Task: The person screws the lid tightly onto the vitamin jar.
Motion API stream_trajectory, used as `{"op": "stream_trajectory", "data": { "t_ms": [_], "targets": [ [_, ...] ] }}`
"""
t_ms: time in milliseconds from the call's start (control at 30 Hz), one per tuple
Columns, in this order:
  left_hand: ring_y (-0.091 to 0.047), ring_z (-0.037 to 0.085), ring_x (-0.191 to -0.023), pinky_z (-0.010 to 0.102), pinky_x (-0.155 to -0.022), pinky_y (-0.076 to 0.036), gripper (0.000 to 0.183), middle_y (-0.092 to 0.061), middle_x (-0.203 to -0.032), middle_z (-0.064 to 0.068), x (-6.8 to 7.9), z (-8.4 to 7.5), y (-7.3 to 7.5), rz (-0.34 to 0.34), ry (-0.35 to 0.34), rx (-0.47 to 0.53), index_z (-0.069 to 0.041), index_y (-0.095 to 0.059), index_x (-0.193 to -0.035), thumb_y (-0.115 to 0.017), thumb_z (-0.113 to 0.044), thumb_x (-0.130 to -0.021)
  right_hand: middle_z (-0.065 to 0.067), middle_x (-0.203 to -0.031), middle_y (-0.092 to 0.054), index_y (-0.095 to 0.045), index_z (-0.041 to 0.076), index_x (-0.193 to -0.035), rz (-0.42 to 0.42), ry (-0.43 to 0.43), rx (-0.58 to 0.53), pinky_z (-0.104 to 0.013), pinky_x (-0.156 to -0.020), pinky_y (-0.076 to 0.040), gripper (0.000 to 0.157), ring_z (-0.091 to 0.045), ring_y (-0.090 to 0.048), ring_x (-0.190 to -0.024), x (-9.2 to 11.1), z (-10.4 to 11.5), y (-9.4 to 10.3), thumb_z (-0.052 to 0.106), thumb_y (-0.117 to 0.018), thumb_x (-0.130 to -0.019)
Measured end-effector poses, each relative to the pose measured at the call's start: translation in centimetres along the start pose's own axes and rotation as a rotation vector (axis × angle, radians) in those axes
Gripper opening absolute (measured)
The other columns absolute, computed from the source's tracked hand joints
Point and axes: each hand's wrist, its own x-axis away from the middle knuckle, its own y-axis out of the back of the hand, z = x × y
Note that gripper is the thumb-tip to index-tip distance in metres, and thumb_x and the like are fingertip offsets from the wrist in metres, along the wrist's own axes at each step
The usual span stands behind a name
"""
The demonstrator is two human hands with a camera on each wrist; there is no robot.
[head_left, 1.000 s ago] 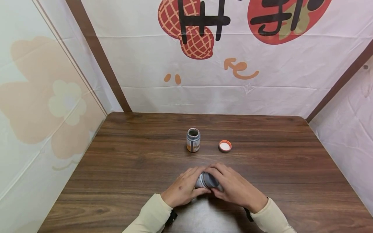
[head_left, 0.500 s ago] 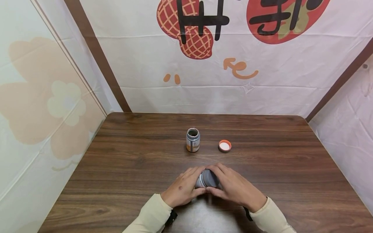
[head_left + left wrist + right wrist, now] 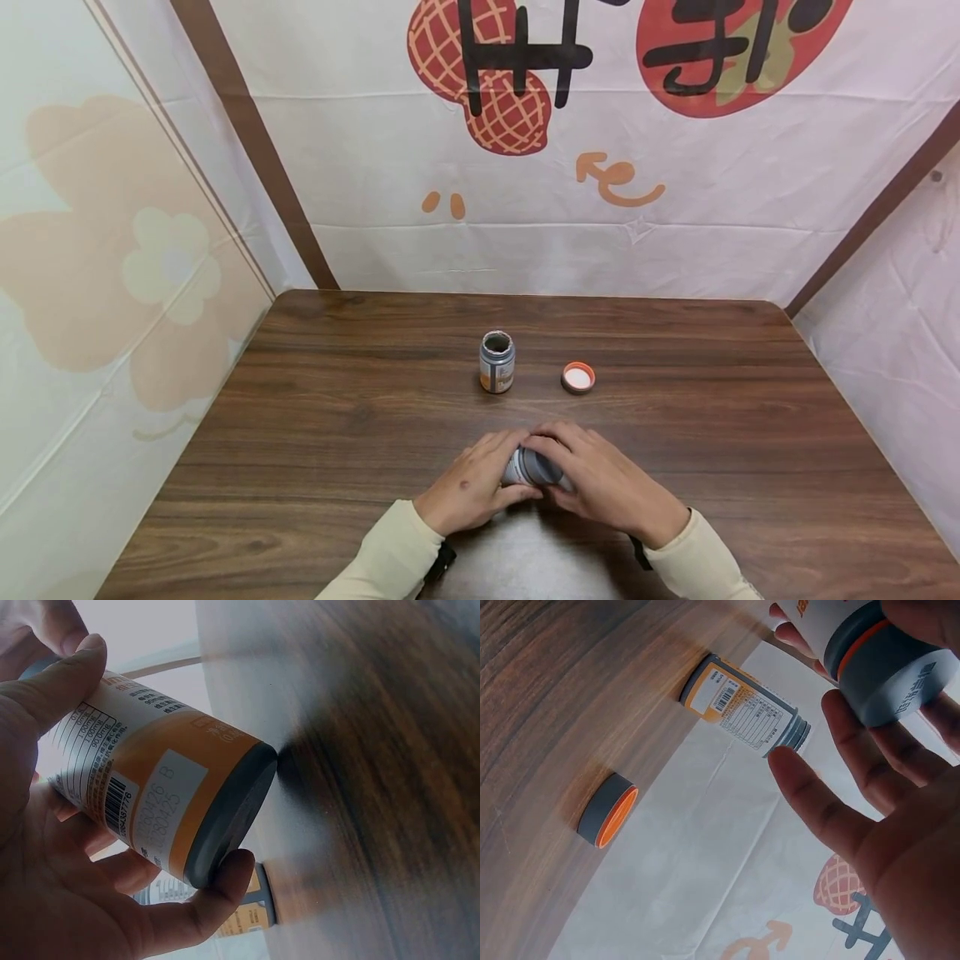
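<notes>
My left hand (image 3: 468,487) grips a pill bottle (image 3: 165,772) with a white and orange label and a dark grey base. The bottle is tilted, its lower edge close to or touching the table; I cannot tell which. Its grey cap (image 3: 900,671) is on, with an orange ring showing at its lower edge. My right hand (image 3: 603,483) holds this cap between thumb and fingers, while its index finger sticks out apart from it in the right wrist view. In the head view, both hands partly hide the bottle.
Behind the hands, a second pill bottle (image 3: 497,367) stands upright with its mouth uncovered and a ragged silvery rim. Right of it, a loose cap (image 3: 578,377) lies with its orange inside up. The wooden table (image 3: 360,467) meets a printed cloth (image 3: 525,258) at the back.
My right hand's fingers and thumb shifted toward the left around the cap, then moved back. The left hand keeps its hold on the bottle. The other bottle and loose cap stayed in place.
</notes>
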Motion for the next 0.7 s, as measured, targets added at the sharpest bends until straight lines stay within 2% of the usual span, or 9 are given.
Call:
{"op": "stream_trajectory", "data": {
  "t_ms": [267, 567, 700],
  "targets": [
    [-0.054, 0.017, -0.113, 0.042, -0.084, -0.048, 0.061, -0.059, -0.127, 0.000, -0.05, 0.00, -0.03, -0.007, -0.017, -0.027, -0.016, -0.046, -0.141, -0.072, -0.040, -0.091, -0.003, -0.121, -0.058, -0.056, 0.008, -0.131, -0.018, -0.016, 0.007, -0.039, -0.082, -0.052, 0.065, -0.017, -0.058, -0.107, -0.02, 0.11, -0.05, 0.017, -0.086, -0.074],
    [-0.053, 0.018, -0.115, 0.043, -0.086, -0.048, 0.061, -0.057, -0.132, 0.003, -0.01, 0.09, -0.09, 0.003, -0.030, -0.041, -0.011, -0.045, -0.144, -0.072, -0.032, -0.093, -0.002, -0.112, -0.059, -0.055, 0.006, -0.131, 0.007, -0.061, 0.035, -0.035, -0.073, -0.050, 0.060, -0.012, -0.057, -0.091, 0.04, 0.26, 0.10, 0.031, -0.081, -0.083],
    [-0.054, 0.020, -0.116, 0.044, -0.089, -0.048, 0.063, -0.057, -0.132, 0.005, 0.00, 0.22, -0.16, -0.010, -0.061, -0.047, -0.009, -0.044, -0.145, -0.072, -0.031, -0.093, -0.003, -0.116, -0.059, -0.055, 0.007, -0.131, 0.017, -0.075, 0.049, -0.037, -0.074, -0.051, 0.063, -0.013, -0.058, -0.096, 0.02, 0.37, 0.23, 0.036, -0.082, -0.082]
  ]
}}
